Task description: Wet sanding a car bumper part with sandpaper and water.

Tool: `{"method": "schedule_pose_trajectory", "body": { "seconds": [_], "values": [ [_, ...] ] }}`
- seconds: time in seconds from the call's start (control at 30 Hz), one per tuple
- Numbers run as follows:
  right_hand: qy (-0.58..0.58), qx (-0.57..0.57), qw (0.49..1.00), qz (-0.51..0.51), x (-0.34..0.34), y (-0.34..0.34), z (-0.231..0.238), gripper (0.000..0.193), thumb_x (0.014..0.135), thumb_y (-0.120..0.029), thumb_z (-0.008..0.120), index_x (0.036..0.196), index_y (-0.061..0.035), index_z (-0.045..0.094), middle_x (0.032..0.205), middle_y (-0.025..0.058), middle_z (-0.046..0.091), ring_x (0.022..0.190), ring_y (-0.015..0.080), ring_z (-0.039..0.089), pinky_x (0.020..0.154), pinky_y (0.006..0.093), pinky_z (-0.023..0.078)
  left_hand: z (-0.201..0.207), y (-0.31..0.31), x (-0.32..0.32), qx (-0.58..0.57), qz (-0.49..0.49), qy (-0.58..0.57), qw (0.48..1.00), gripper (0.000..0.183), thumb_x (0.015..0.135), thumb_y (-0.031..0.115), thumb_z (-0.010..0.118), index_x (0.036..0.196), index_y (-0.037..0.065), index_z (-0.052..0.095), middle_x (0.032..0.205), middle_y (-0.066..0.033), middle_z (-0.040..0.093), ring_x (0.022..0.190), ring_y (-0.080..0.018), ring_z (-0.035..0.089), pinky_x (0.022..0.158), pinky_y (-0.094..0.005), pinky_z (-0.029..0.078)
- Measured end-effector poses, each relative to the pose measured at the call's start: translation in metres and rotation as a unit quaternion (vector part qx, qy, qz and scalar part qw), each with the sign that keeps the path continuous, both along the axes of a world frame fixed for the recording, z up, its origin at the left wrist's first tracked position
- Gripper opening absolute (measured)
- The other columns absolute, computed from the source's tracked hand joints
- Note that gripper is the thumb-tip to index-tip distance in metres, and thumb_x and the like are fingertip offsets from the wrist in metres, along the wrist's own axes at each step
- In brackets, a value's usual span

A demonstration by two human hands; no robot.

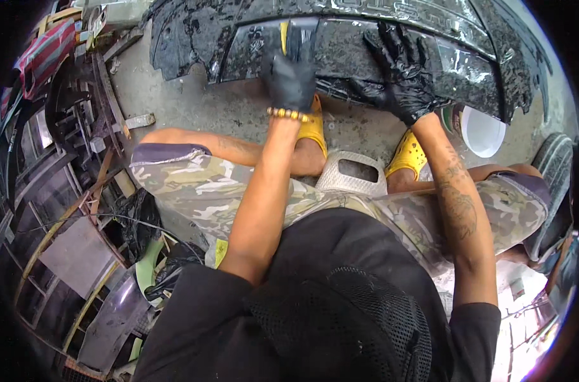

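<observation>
A large black panel [340, 54], wet and shiny with a mottled, ragged surface and raised lettering, lies across the far side in front of me. My left hand [289, 79], in a black glove with a beaded bracelet at the wrist, is over its left part. The fingers are closed around a narrow yellow strip-like tool [283, 37], whose kind I cannot make out. My right hand [405, 79], also in a wet black glove, rests on the panel's right part. Its fingers are spread and nothing is in them.
I sit low with knees wide, yellow clogs [407, 155] under the panel's near edge. Between my legs is a pale plastic stool [353, 175]. A white round piece [483, 132] lies right; a tire-like black object [552, 162] stands beyond. Scrap frames and boards [79, 254] crowd the left.
</observation>
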State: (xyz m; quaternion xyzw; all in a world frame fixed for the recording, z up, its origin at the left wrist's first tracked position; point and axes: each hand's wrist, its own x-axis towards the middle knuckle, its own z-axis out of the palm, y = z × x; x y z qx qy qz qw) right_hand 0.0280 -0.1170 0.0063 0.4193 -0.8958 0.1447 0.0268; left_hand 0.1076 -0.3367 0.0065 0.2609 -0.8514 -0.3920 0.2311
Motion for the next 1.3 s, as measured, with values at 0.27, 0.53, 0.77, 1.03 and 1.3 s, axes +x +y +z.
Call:
{"method": "schedule_pose_trajectory", "body": {
  "seconds": [0.27, 0.53, 0.77, 1.03, 1.3],
  "values": [
    [0.008, -0.013, 1.000, -0.005, 0.000, 0.000, -0.003, 0.085, 0.082, -0.063, 0.067, 0.153, -0.0227, 0.042, 0.162, 0.0144, 0.031, 0.150, 0.0354, 0.027, 0.120, 0.0559, 0.017, 0.016, -0.013, 0.001, 0.116, 0.063, -0.101, 0.986, 0.041, 0.092, 0.030, 0.071, 0.111, -0.005, 0.062, 0.095, -0.0246, 0.069, 0.091, -0.0435, 0.067, 0.081, -0.0467, 0.054],
    [0.004, 0.004, 1.000, -0.002, -0.001, 0.001, -0.002, 0.085, 0.081, -0.062, 0.068, 0.153, -0.0234, 0.042, 0.162, 0.0137, 0.031, 0.148, 0.0365, 0.028, 0.120, 0.0552, 0.018, -0.003, -0.007, -0.002, 0.026, -0.003, -0.071, 0.997, 0.038, 0.095, 0.028, 0.067, 0.111, -0.006, 0.065, 0.106, -0.0202, 0.071, 0.095, -0.0322, 0.066, 0.085, -0.0412, 0.052],
    [-0.016, -0.035, 0.999, -0.008, -0.001, 0.001, -0.009, 0.087, 0.082, -0.070, 0.061, 0.156, -0.0290, 0.037, 0.164, 0.0097, 0.027, 0.150, 0.0353, 0.025, 0.122, 0.0597, 0.009, -0.002, -0.012, 0.001, -0.046, -0.067, -0.040, 0.996, 0.026, 0.095, 0.018, 0.067, 0.108, -0.004, 0.068, 0.099, -0.0115, 0.075, 0.084, -0.0218, 0.068, 0.079, -0.0370, 0.053],
    [-0.011, -0.032, 0.999, -0.005, -0.002, 0.001, -0.009, 0.088, 0.080, -0.068, 0.063, 0.155, -0.0293, 0.038, 0.163, 0.0098, 0.029, 0.149, 0.0358, 0.027, 0.121, 0.0597, 0.011, 0.003, -0.005, 0.003, -0.041, -0.017, -0.073, 0.996, 0.035, 0.091, 0.030, 0.072, 0.100, -0.003, 0.070, 0.092, -0.0207, 0.073, 0.083, -0.0295, 0.071, 0.073, -0.0421, 0.053],
    [-0.006, -0.029, 1.000, -0.001, -0.003, 0.001, -0.008, 0.087, 0.081, -0.067, 0.063, 0.155, -0.0281, 0.038, 0.163, 0.0096, 0.030, 0.149, 0.0363, 0.028, 0.122, 0.0585, 0.012, -0.001, -0.026, -0.006, -0.076, -0.011, -0.084, 0.994, 0.038, 0.092, 0.033, 0.073, 0.105, -0.003, 0.068, 0.087, -0.0172, 0.073, 0.079, -0.0298, 0.070, 0.074, -0.0401, 0.053]
  ]
}}
